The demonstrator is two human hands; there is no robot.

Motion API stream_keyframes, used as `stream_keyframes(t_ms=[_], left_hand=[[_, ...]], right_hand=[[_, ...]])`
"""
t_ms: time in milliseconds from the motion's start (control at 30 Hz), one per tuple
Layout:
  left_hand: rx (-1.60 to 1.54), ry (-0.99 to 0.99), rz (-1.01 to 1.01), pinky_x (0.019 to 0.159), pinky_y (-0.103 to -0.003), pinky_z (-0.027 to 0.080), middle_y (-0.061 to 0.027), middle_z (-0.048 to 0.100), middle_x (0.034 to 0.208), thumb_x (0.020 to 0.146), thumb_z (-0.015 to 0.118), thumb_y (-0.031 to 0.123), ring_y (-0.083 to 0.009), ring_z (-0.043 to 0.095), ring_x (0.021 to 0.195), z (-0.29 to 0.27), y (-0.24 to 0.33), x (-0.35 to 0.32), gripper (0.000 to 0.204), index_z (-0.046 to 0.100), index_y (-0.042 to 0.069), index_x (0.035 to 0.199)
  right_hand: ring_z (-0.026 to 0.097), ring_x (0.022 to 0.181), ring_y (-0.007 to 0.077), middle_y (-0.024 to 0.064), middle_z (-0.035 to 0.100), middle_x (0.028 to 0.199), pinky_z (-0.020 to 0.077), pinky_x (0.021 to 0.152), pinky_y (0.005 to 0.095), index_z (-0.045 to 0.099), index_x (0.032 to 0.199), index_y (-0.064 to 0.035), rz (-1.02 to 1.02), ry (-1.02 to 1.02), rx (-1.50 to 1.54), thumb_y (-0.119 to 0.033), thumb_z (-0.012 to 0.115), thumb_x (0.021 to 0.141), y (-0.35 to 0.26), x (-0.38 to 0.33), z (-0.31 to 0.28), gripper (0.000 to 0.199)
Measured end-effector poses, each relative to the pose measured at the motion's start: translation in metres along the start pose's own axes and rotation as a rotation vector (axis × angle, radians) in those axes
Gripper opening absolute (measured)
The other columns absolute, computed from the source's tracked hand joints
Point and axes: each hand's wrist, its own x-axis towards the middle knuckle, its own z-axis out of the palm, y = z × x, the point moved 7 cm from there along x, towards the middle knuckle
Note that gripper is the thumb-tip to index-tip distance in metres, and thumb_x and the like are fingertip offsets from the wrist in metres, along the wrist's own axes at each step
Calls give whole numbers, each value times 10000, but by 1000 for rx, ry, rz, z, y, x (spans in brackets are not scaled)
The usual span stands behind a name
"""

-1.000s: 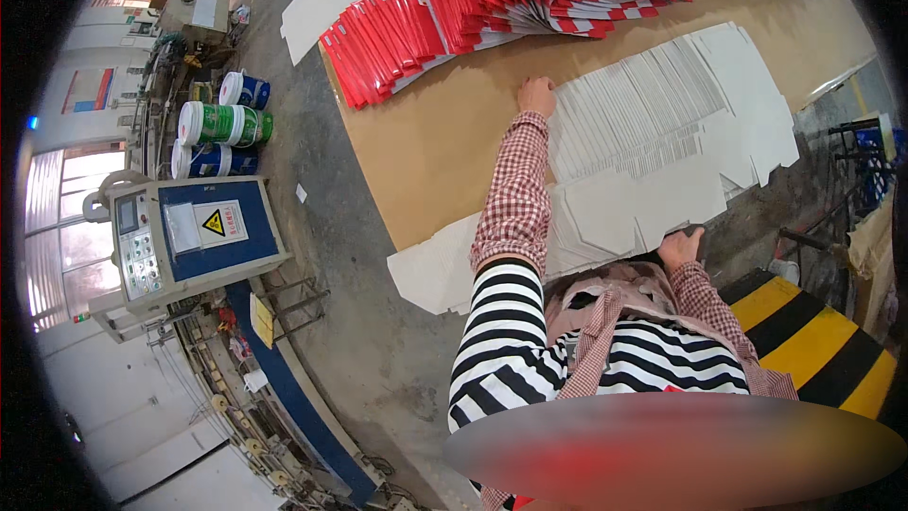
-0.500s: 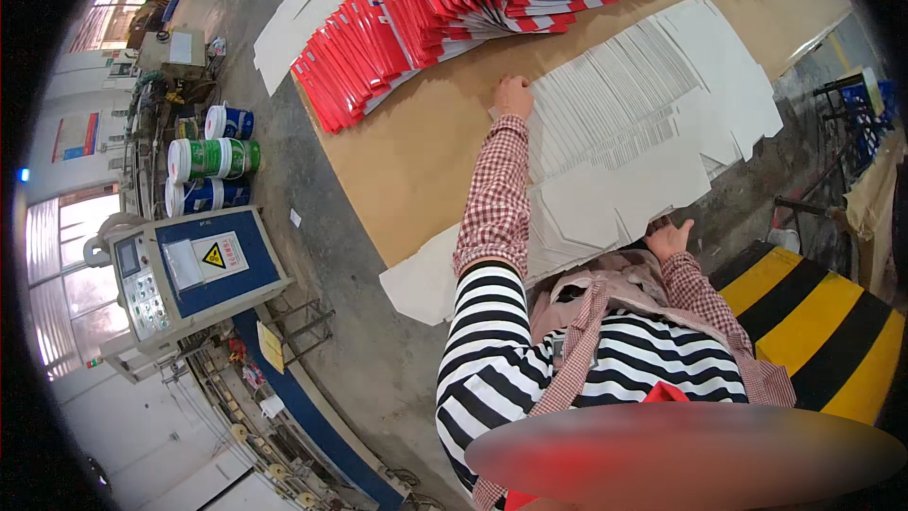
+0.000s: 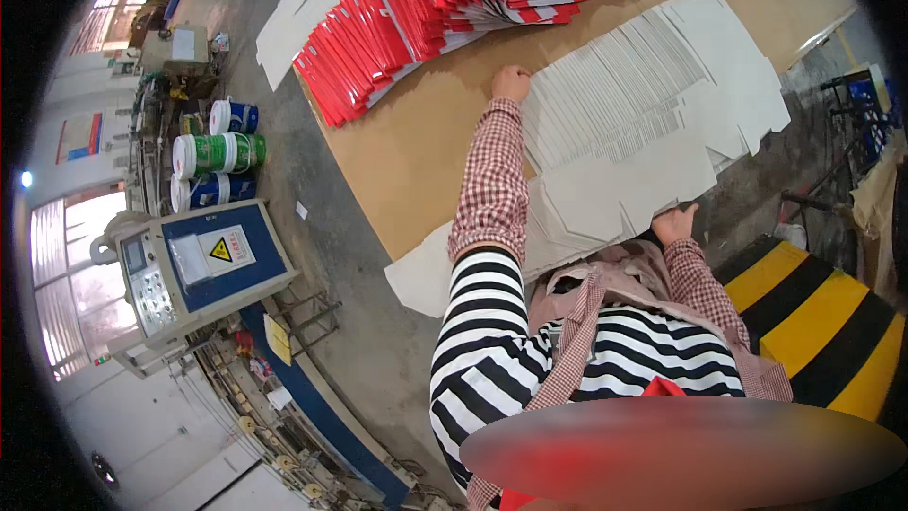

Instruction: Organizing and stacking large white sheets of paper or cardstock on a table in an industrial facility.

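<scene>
- The left hand [image 3: 511, 83] reaches far out and rests on the far end of a long fanned row of flat white cardboard sheets [image 3: 624, 85]. Its fingers curl down onto the edge of the sheets, but I cannot tell if it grips them or only presses.
- The right hand [image 3: 675, 223] is close to the body. It pinches the near edge of a big flat white cardboard piece [image 3: 619, 191].
- The white sheets lie on a wide brown worktop [image 3: 416, 151], in front of the person.
- Behind them lies a big spread of red and white flat cards [image 3: 416, 19], already laid out in rows.
- My guess is that the work is partway along: the white row looks neat at the far end, but the near pieces look loose and uneven.
- On the grey floor [image 3: 322, 227] to the left stand a blue and grey machine box [image 3: 203, 270] and some green and blue buckets [image 3: 218, 153].
</scene>
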Motion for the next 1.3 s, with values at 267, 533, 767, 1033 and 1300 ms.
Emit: stream_keyframes(t_ms=[267,533,767,1033,1300], left_hand=[[-178,539,68,840,-361,381,-167,527,1032,767,508,112,-292,489,980,-73,-23,-83,320,505,36,1078],[153,1069,-512,942,-420,267,-197,363,1206,785,494,115,-323,328,1138,-108,-88,-403,433,381,7,1188],[-1122,1601,-1212,954,-394,270,-175,311,1254,870,413,187,-301,305,1161,-28,-141,-529,439,290,-27,1233],[-1697,1618,-751,804,-336,400,-93,509,1080,901,360,320,-218,504,931,-28,-195,-516,419,437,-9,1151],[-1938,1414,-412,915,-336,343,-103,409,1233,905,338,342,-221,400,1119,-43,-214,-486,473,374,-22,1204]], right_hand=[[251,1227,300,135,240,1346,171,1008,448,165,1325,-64,-216,320,-473,-626,238,806,-52,-53,-24,769],[501,966,181,83,532,1067,396,836,310,463,1126,-31,-897,-118,-1353,-264,388,899,-132,-71,121,333],[483,1000,155,77,519,1093,373,841,272,475,1122,-25,-387,-861,-1839,-208,428,882,99,15,232,305],[420,1083,201,63,435,1182,379,870,324,499,1119,-110,165,-1669,-2120,-135,597,748,402,-38,128,384],[412,1047,275,124,426,1102,345,900,345,540,1043,-107,-50,-2385,-2270,-97,636,682,589,-46,52,374]])
